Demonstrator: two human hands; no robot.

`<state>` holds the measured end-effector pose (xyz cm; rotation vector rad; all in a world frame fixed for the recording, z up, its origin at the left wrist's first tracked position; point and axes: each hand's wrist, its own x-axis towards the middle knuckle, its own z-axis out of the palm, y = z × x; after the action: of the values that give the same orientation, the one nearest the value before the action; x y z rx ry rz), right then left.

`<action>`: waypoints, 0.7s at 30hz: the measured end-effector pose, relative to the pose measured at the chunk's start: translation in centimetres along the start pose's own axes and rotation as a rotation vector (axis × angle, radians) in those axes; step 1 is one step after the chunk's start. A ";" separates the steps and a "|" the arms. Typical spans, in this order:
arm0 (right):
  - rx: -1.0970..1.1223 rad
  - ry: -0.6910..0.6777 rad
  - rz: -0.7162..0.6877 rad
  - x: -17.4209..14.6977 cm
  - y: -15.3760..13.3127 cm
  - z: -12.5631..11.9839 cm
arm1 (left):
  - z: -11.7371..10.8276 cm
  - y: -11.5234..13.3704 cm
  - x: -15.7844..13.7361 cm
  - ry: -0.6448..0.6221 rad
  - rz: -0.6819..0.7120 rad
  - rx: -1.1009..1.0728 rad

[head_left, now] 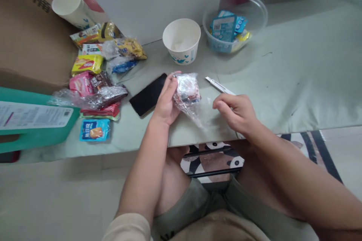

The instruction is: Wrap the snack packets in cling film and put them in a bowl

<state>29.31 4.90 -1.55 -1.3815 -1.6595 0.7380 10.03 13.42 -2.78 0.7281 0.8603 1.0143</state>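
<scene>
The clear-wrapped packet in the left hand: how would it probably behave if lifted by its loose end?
The packet would likely dangle, since its loose end looks thin and crumpled. It may feel slippery, as it shines. It looks blocky at the top, so perhaps stiffer there.

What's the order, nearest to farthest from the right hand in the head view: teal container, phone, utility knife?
From the right hand:
1. Utility knife: just beyond it.
2. Phone: left, past the left hand.
3. Teal container: far left.
</scene>
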 end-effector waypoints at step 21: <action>0.555 0.209 0.366 1.1 0.3 0.2 | 0.6 0.5 -1.9 -0.506 -0.388 0.126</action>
<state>29.20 6.05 -1.62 -1.3050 -0.9441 1.1196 9.79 11.83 -1.56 0.8371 0.5910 0.4025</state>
